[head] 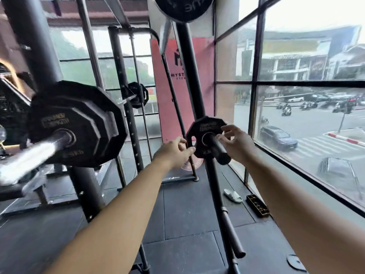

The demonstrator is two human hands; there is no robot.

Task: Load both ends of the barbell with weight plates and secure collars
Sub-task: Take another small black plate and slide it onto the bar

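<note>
From the head camera, two bare forearms reach forward, one hand to each side of a small weight plate (205,136). Four plates can be counted. The small one sits on a storage peg (218,148) of an upright black post (189,72). A much larger plate (77,123) is already on the near end of the barbell (37,151) at left. Another small plate (138,93) shows at the barbell's far end, and part of a round plate (183,7) hangs at the top of the post.

The small plate on the peg is black and many-sided, with raised lettering above its centre hole and a grip cut-out on its left side. The lettering is too blurred to read. The large plate has the same faceted shape, with gold-coloured lettering on its face, and the bright steel sleeve sticks out past it toward the camera, smeared by motion.

The left hand (174,150) comes in from below left, its fingers curled narrowly against the small plate's lower left edge. The right hand (236,142) has its fingers spread fairly wide and bent, its fingertips at the plate's right face beside the peg. It seems to be touching rather than gripping, though the contact is hard to make out. Both arms are nearly straight.

On the dark rubber floor by the large window (296,86) lie one pale slipper (233,195) and one dark rectangular tray (257,205).
</note>
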